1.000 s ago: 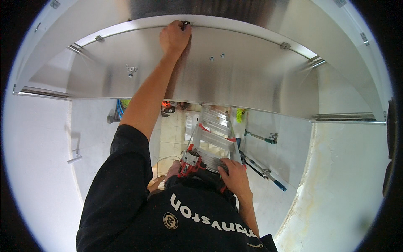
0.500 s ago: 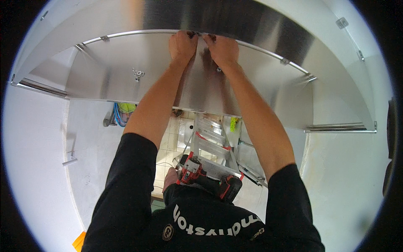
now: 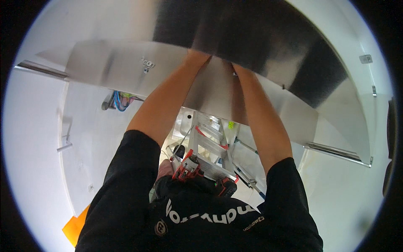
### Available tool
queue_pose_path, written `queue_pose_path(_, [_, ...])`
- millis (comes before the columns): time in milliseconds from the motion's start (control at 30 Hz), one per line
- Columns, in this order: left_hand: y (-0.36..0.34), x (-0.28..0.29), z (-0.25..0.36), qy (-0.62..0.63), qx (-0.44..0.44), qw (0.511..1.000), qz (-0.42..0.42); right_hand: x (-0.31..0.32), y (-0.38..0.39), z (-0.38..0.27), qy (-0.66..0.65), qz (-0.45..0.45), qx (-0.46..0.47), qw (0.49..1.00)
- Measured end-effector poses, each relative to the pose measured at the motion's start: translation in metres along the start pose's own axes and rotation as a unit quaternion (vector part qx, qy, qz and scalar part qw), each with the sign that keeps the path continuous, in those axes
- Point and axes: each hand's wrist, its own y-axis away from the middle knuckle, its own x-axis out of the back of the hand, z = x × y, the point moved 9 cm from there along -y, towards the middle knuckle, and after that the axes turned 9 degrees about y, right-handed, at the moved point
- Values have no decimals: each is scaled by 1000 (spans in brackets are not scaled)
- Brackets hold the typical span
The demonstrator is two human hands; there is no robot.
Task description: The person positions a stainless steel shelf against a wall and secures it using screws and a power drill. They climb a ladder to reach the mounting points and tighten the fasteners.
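Broad brushed-steel upper panel (image 3: 247, 33) now lower in view, covering silver rail seen half-second ago. Left hand (image 3: 197, 57), right hand (image 3: 241, 69) over middle of flat brushed-steel lower shelf (image 3: 121, 75), fingers hidden behind panel; grip can't tell. Small silvery washers and nuts (image 3: 147, 65) on shelf's left part. Aluminium stepladder (image 3: 214, 148) below shelf.
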Motion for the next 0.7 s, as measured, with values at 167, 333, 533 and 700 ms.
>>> queue_pose_path(167, [-1,-4,-6,-52,2,997,-54,-2,-7,-13,28,6,6,1000])
queue_pose_path(333, [20,25,23,-24,-14,998,-59,3,-23,0,38,-32,16,999])
queue_pose_path(533, [2,-3,2,11,-11,999,-47,7,-13,-2,3,27,29,999])
queue_pose_path(700, [3,24,-3,24,-64,998,-10,31,-15,-35,-63,22,61,996])
